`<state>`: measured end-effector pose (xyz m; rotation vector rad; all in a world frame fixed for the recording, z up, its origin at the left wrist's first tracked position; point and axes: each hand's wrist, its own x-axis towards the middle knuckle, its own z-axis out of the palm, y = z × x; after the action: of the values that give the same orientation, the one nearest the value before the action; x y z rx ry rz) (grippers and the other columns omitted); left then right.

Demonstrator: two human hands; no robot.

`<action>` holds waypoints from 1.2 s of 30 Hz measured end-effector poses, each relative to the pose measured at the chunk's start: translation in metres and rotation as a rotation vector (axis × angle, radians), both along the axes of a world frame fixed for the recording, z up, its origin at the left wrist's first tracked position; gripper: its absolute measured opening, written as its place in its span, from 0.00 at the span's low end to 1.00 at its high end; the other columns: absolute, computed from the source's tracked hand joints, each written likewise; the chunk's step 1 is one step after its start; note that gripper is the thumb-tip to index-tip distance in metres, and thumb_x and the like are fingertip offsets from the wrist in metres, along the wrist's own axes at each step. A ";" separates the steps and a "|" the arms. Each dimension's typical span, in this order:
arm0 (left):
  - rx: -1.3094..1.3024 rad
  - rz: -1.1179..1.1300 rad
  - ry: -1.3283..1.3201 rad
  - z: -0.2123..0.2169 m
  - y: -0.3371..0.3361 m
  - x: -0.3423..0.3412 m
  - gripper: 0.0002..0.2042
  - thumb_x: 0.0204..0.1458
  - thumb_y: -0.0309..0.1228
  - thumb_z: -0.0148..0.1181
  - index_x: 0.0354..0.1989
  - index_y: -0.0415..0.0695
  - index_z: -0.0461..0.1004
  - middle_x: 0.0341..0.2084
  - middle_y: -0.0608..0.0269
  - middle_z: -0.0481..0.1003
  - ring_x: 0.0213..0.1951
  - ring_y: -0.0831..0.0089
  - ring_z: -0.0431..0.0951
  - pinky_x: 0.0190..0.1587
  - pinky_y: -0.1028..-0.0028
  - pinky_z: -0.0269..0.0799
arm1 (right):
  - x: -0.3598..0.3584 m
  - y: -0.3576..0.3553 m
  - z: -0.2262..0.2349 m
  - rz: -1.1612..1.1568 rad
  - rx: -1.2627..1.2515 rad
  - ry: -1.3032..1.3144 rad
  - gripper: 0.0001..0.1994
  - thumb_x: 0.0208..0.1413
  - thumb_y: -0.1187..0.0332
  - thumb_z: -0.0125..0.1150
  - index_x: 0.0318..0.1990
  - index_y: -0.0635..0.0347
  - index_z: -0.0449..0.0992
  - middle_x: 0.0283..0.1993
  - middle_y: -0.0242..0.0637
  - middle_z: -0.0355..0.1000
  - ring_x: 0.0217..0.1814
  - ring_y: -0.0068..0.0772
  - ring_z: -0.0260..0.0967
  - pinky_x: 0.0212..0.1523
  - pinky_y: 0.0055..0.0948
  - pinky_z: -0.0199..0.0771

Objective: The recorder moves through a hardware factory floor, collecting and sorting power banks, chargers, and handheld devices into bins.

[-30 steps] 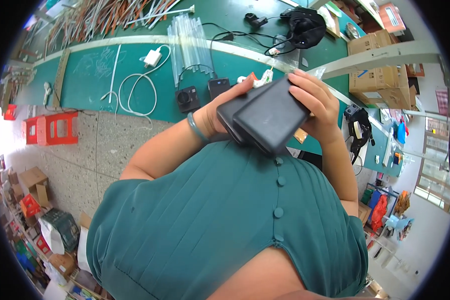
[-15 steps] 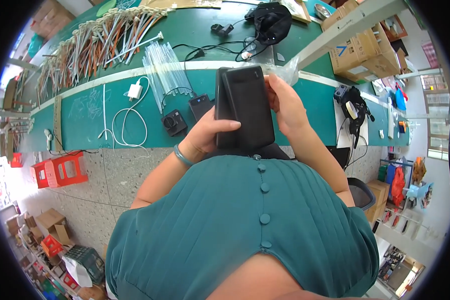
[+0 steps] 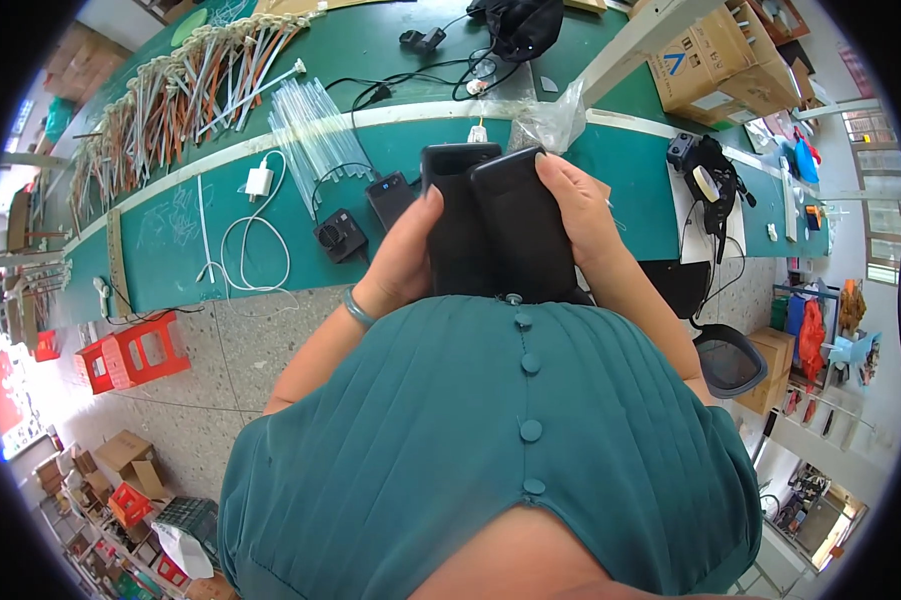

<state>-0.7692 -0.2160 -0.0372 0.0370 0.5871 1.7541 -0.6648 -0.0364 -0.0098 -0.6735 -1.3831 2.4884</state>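
Observation:
Two flat black rectangular slabs with rounded corners, like power banks, are held upright close to my body. My left hand grips the left slab, its thumb along the near side. My right hand is closed around the right slab, with the thumb near its top corner. The right slab partly overlaps the left one. Left of my left hand lie a small black device with a lit blue display and a black boxy camera-like device. Beyond the slabs is a crumpled clear plastic bag.
A white charger with a looped white cable lies on the green table. Clear tubes and a heap of grey and brown strips lie to the left. A black strap device and a cardboard box are on the right.
The two slabs have been spread apart sideways and lowered slightly. My right hand now grips the right slab; my left thumb has moved off its front to the left slab's side.

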 end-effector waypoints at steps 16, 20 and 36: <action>-0.142 0.068 0.151 0.006 0.004 -0.026 0.17 0.53 0.35 0.58 0.48 0.38 0.71 0.40 0.57 0.76 0.41 0.68 0.77 0.46 0.68 0.74 | 0.015 0.000 0.000 -0.118 -0.091 -0.066 0.16 0.63 0.61 0.47 0.45 0.66 0.73 0.38 0.38 0.75 0.35 0.24 0.74 0.35 0.22 0.76; -0.218 0.102 0.257 0.018 0.005 -0.024 0.18 0.50 0.36 0.63 0.46 0.39 0.72 0.38 0.61 0.76 0.39 0.72 0.77 0.42 0.73 0.73 | 0.016 -0.002 -0.002 -0.100 -0.034 -0.049 0.18 0.65 0.59 0.44 0.46 0.66 0.72 0.40 0.38 0.75 0.36 0.25 0.74 0.36 0.23 0.76; -0.233 0.092 0.418 0.034 0.003 -0.013 0.17 0.48 0.36 0.65 0.44 0.40 0.74 0.36 0.64 0.76 0.40 0.76 0.75 0.44 0.74 0.70 | 0.027 -0.008 -0.003 -0.173 0.014 -0.108 0.21 0.66 0.54 0.40 0.49 0.63 0.71 0.43 0.38 0.74 0.41 0.27 0.74 0.41 0.24 0.75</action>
<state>-0.7819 -0.2132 -0.0036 0.2206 1.1097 1.7650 -0.6381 -0.0448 -0.0128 -0.8957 -1.3159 2.3363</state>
